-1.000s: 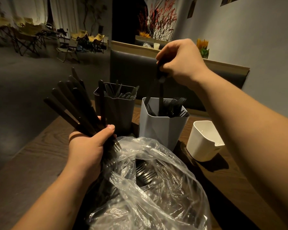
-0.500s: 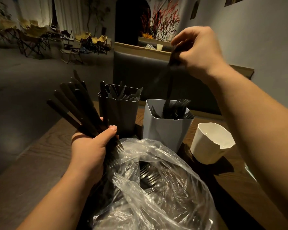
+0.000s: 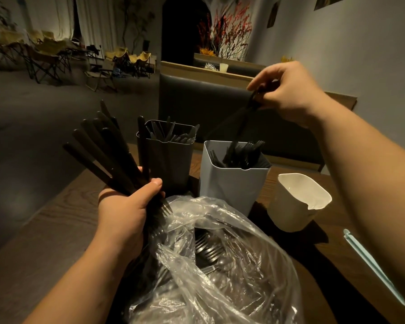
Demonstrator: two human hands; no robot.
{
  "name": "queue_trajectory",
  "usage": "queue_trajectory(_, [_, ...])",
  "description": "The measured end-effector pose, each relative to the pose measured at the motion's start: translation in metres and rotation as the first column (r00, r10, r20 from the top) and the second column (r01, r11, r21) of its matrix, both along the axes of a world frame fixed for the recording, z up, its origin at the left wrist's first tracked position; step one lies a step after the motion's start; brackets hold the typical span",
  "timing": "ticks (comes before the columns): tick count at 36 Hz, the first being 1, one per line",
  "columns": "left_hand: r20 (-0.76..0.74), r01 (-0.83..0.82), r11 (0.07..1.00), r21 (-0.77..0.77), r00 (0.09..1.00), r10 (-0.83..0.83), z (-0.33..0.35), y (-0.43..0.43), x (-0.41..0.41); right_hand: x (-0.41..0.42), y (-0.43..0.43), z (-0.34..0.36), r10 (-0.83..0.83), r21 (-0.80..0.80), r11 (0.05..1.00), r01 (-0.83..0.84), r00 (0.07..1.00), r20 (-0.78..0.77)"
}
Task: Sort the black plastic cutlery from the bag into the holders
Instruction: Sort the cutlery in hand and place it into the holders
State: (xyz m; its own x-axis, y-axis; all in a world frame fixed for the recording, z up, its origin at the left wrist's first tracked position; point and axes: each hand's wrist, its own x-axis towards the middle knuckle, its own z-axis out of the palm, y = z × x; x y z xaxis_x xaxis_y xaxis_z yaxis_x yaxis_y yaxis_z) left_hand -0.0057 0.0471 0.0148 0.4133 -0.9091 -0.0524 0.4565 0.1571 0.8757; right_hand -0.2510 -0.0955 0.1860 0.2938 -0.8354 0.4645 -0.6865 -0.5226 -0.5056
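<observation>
Head view: slim matte-black forks (image 3: 112, 155).

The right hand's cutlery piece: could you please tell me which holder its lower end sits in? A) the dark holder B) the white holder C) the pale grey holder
C: the piece pinched by the right hand slants down into the pale grey holder, among the forks there.

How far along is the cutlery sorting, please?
Partly done: the dark holder has knife-like pieces, the grey holder forks. In hand: the right hand pinches one piece over it; the left hand grips a bundle. Left: cutlery in the bag; the white holder looks empty.
</observation>
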Motion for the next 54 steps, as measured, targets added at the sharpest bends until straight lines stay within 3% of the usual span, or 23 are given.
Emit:
queue_trajectory(3, [-0.003, -0.003, 1.000, -0.003, 1.000, 0.003, 0.000, -0.001, 0.000, -0.007, 0.008, 0.004, 0.029, 0.072, 0.997, -0.029, 1.000, -0.007])
queue_trajectory(5, [-0.005, -0.014, 1.000, -0.003, 1.000, 0.014, 0.000, -0.002, 0.000, -0.011, 0.011, 0.008, 0.032, 0.110, 0.994, -0.022, 0.995, -0.094])
queue_trajectory(7, [-0.003, -0.020, 1.000, 0.001, 1.000, 0.020, 0.000, -0.002, -0.001, -0.012, 0.013, 0.010, 0.021, 0.105, 0.995, -0.002, 0.983, -0.181])
queue_trajectory(12, [0.000, -0.016, 1.000, -0.003, 1.000, 0.016, 0.000, -0.001, 0.001, -0.019, 0.016, 0.021, 0.025, 0.084, 0.996, -0.010, 0.983, -0.180])
queue_trajectory(18, [0.005, -0.024, 1.000, -0.014, 1.000, 0.024, 0.000, -0.002, 0.001, -0.028, 0.021, 0.025, 0.001, 0.064, 0.998, 0.020, 0.952, -0.307])
queue_trajectory(24, [0.024, -0.011, 1.000, -0.007, 1.000, 0.011, -0.002, -0.002, 0.002, 0.004, 0.013, 0.004, 0.009, 0.021, 1.000, -0.002, 0.946, -0.324])
queue_trajectory(29, [0.001, -0.025, 0.999, -0.029, 1.000, 0.025, -0.002, -0.003, 0.002, 0.026, 0.003, -0.009, 0.060, 0.076, 0.997, -0.033, 0.917, -0.395])
queue_trajectory(38, [0.004, -0.025, 0.999, -0.038, 1.000, 0.025, -0.003, -0.003, 0.002, 0.027, -0.008, -0.023, 0.094, 0.147, 0.987, -0.061, 0.969, -0.227])
queue_trajectory(44, [-0.003, -0.021, 0.999, -0.044, 1.000, 0.020, -0.001, -0.003, 0.002, 0.023, -0.004, -0.018, 0.166, 0.050, 0.984, -0.170, 0.984, 0.069])
queue_trajectory(48, [-0.003, -0.017, 0.999, -0.049, 1.000, 0.017, -0.001, -0.003, 0.003, 0.018, 0.002, 0.003, 0.224, -0.036, 0.975, -0.221, 0.965, 0.139])
queue_trajectory(50, [-0.011, -0.025, 0.998, -0.050, 1.000, 0.025, -0.001, -0.003, 0.004, 0.018, 0.007, 0.009, 0.213, -0.011, 0.977, -0.213, 0.974, 0.078])
queue_trajectory(54, [-0.028, -0.026, 0.998, -0.049, 0.999, 0.024, 0.000, -0.003, 0.003, 0.029, 0.009, -0.013, 0.125, 0.061, 0.992, -0.115, 0.973, -0.196])
